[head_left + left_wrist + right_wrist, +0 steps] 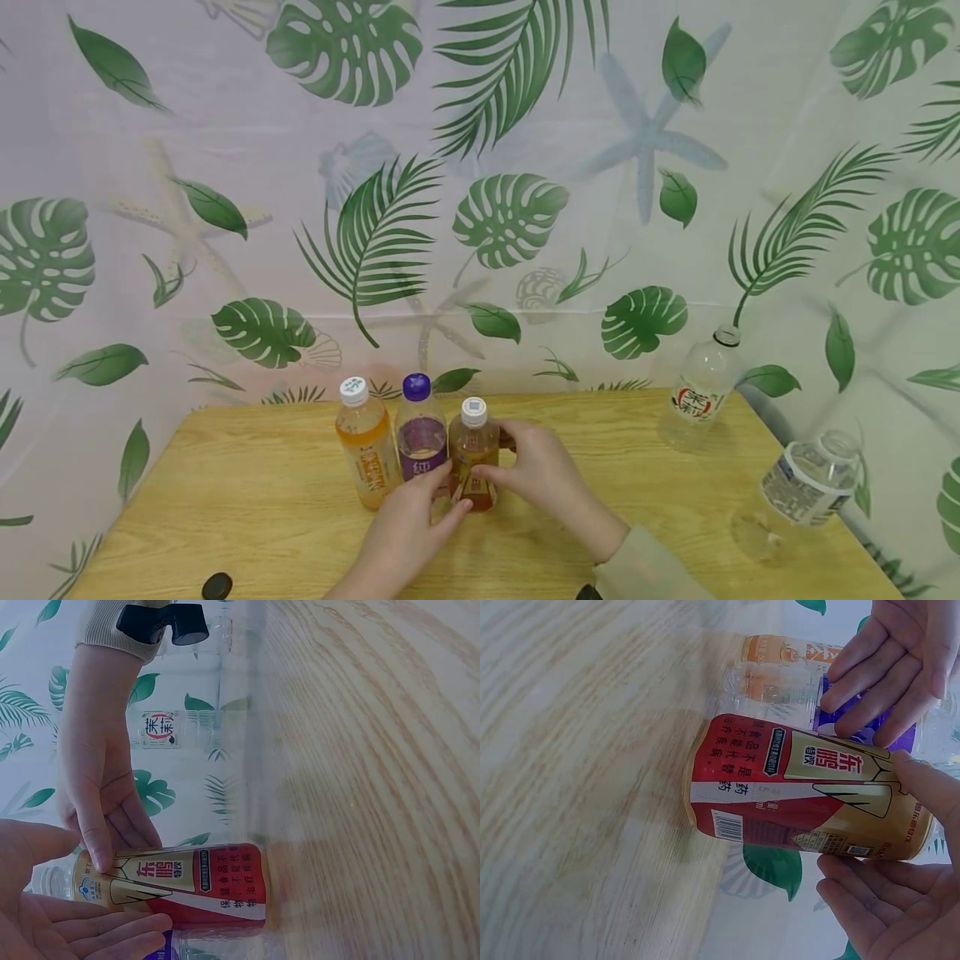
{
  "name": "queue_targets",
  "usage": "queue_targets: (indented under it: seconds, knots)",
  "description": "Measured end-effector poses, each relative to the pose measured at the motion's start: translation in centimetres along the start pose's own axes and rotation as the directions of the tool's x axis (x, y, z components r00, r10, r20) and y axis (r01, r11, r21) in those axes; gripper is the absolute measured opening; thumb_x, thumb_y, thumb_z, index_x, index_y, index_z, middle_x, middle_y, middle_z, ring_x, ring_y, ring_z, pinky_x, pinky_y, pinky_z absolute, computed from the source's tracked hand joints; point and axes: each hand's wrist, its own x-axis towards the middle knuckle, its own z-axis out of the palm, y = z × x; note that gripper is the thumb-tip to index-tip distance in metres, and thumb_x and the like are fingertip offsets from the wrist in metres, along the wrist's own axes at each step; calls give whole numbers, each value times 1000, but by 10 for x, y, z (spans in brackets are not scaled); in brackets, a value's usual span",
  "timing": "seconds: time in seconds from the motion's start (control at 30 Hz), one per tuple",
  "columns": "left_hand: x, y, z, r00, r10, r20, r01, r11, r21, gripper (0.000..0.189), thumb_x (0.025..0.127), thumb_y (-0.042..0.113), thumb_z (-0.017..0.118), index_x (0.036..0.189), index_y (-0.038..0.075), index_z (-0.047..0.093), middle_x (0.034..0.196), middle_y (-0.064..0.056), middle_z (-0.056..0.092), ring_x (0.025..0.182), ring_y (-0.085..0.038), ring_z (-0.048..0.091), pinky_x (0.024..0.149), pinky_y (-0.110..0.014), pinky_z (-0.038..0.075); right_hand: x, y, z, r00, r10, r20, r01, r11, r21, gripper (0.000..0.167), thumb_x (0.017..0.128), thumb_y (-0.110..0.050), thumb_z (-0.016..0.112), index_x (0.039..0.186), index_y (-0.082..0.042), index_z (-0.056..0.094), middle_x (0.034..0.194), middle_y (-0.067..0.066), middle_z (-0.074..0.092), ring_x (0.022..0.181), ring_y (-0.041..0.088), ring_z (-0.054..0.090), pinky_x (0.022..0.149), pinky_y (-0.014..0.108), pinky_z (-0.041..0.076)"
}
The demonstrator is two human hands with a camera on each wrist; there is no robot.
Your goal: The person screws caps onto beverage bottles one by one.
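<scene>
A gold-and-red labelled drink bottle (475, 440) with a white cap stands upright on the table. My right hand (536, 462) holds it from the right, thumb (922, 776) on the front of the label and fingers round the far side. At its left side is my left hand (408, 525), fingers straight and thumb apart, the fingertips (154, 921) right at the bottle's edge. Next to it on the left stands a purple-labelled bottle (422, 429) with a blue-purple cap, its lower part behind my left hand. Leftmost in this row is an orange drink bottle (367, 454) with a white cap.
Two clear bottles without caps stand at the right of the wooden table (247, 475): one with red lettering (697, 396) near the back edge, another with a grey label (802, 487) nearer the front. A dark round object (217, 586) lies front left. A leaf-patterned cloth (525, 350) hangs behind.
</scene>
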Motion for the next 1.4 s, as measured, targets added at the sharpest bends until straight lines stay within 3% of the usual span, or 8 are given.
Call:
queue_targets:
  seconds: [0.17,0.57,0.93,1.07,1.27,1.4]
  knots:
    - [-1,1,-1,1000,7,-4,-7,1000,6,56,99,32,76,141,-3,64,136,-23,71,119,-40,73,99,-57,60,0,-1,-1,1000,-1,11,1,1000,6,65,80,-27,96,133,-2,69,122,15,78,107,31,77,95,49,63]
    - [-8,6,-12,999,36,-4,-36,998,51,58,99,36,76,143,0,63,139,-19,70,124,-38,71,102,-55,60,-1,-9,-18,997,81,11,-81,997,3,84,78,-39,96,143,1,61,134,19,73,122,40,71,104,57,58]
    - [-18,10,-26,995,84,-51,-79,993,88,56,99,37,76,144,7,64,134,-11,74,119,-31,74,99,-53,61,2,-7,-38,998,65,-15,-66,996,-57,83,81,-39,93,145,1,60,136,19,72,124,39,70,107,56,57]
    - [-22,10,-36,992,92,-86,-81,989,121,53,98,34,78,142,8,66,136,-12,74,122,-33,73,101,-52,61,4,-5,-50,997,70,-29,-73,993,-91,83,83,-38,92,146,2,58,137,20,71,126,40,69,108,57,56]
    - [-25,11,-59,991,24,-135,-6,992,127,48,98,31,78,141,12,67,134,-11,75,121,-34,73,100,-53,61,5,1,-72,996,78,-36,-82,990,-114,82,86,-39,90,148,3,56,139,22,70,128,42,67,109,58,54]
    - [-26,8,-73,984,18,-178,8,989,148,44,99,27,78,138,10,69,132,-11,76,120,-33,74,101,-53,61,7,6,-87,997,46,-68,-55,988,-146,82,87,-37,90,148,5,55,136,25,70,126,43,68,108,59,54]
